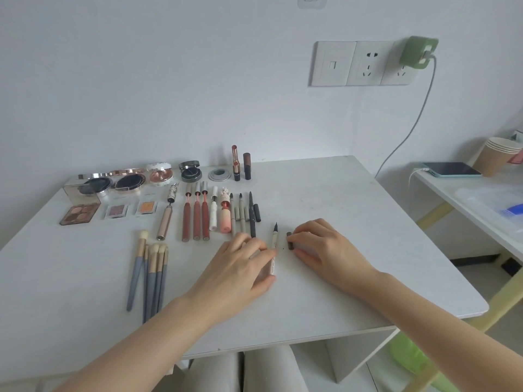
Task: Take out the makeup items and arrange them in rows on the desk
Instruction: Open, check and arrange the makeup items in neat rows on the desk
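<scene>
Makeup lies in rows on the white desk (353,222). Compacts (130,181) and two upright lipsticks (236,164) line the back edge. In front lie eyeshadow palettes (80,214), lip glosses (196,219) and thin pencils (240,213). Several brushes (154,274) lie at the front left. My left hand (240,267) rests on the barrel of an uncapped white eyeliner pen (274,239), tip pointing away from me. My right hand (322,244) is closed on its cap (289,241), whose dark end shows just right of the pen.
A second white table (464,202) stands to the right with a phone (450,168), a stack of paper cups (498,155) and a plastic bag. A green charger (418,50) sits in the wall sockets, its cable hanging down behind the desk's right corner.
</scene>
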